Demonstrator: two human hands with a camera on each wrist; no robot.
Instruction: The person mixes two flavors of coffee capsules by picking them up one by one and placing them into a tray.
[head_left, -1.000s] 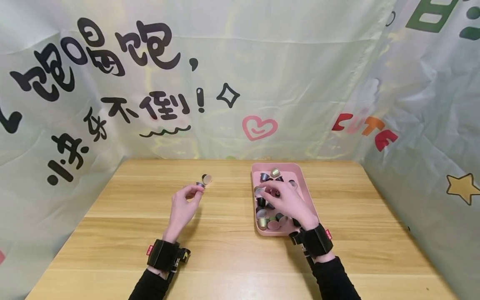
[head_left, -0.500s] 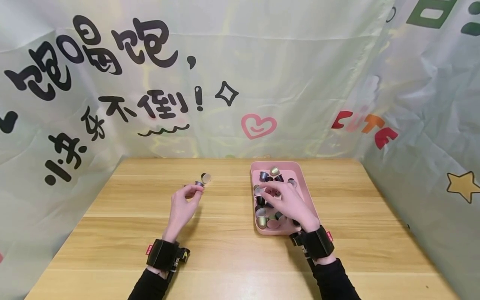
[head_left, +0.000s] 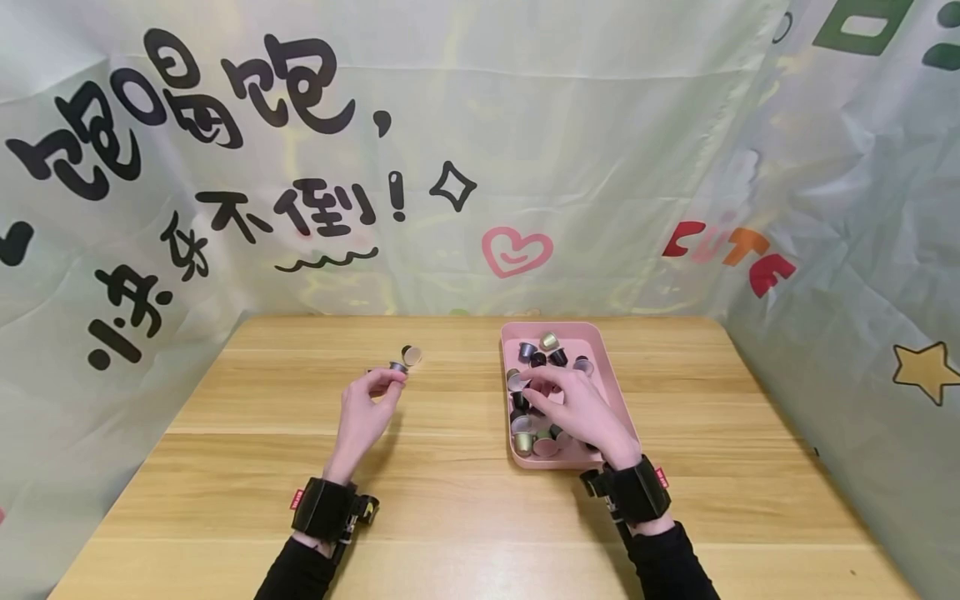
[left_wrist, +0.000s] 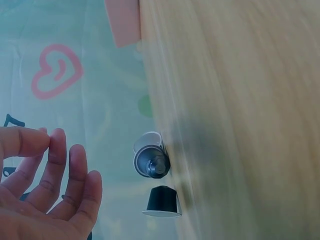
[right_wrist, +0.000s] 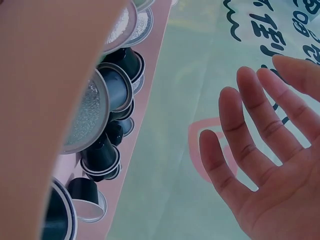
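My left hand (head_left: 367, 411) hovers above the wooden table at left of centre. Thumb and index finger meet at their tips with nothing seen between them, and the other fingers are loosely bent. Just beyond it are a grey-blue coffee capsule (left_wrist: 152, 162), another with a pale lid (head_left: 412, 356), and a black capsule (left_wrist: 162, 201) standing wide end down. My right hand (head_left: 588, 412) is poised over a pink tray (head_left: 540, 464) of mixed coffee capsules, fingers relaxed and holding nothing. It hides part of the tray's contents.
Inside the tray, a gold capsule (head_left: 550, 341) lies at the far end and another gold one (head_left: 523, 442) near the front. A printed cloth (head_left: 615, 167) hangs behind the table (head_left: 450, 500) and along its sides.
The head view has tilted very slightly, shifting the scene a little up and left. Both hands keep nearly the same pose and place; no capsule has visibly been moved.
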